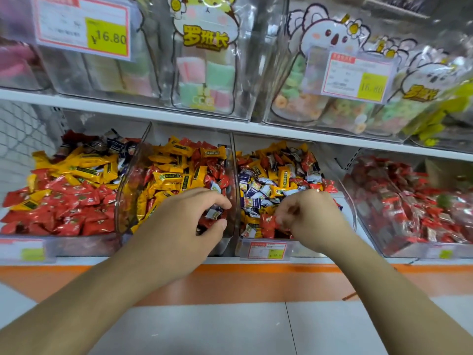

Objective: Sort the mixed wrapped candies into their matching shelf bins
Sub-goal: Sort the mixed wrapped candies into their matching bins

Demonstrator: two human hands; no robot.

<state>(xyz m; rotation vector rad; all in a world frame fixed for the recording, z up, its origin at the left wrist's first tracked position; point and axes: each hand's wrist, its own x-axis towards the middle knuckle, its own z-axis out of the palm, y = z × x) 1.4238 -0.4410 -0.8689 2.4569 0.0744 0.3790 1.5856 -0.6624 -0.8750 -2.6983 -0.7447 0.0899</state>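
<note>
blue-white candy [213, 213] pinched between thumb and curled fingers of left hand [186, 224], over the front of the second bin [122, 190], yellow and red candies just beyond the fingertips. red candy [268, 222] gripped in curled fingers of right hand [309, 219], low at the front of the third bin [352, 213], mixed blue-white, yellow, red pieces beyond the fingers. price tag [267, 249] just below right fingers. far-left bin [51, 242] red and yellow, far-right bin [399, 248] mostly red. upper shelf [128, 112] above, bagged sweets.
</note>
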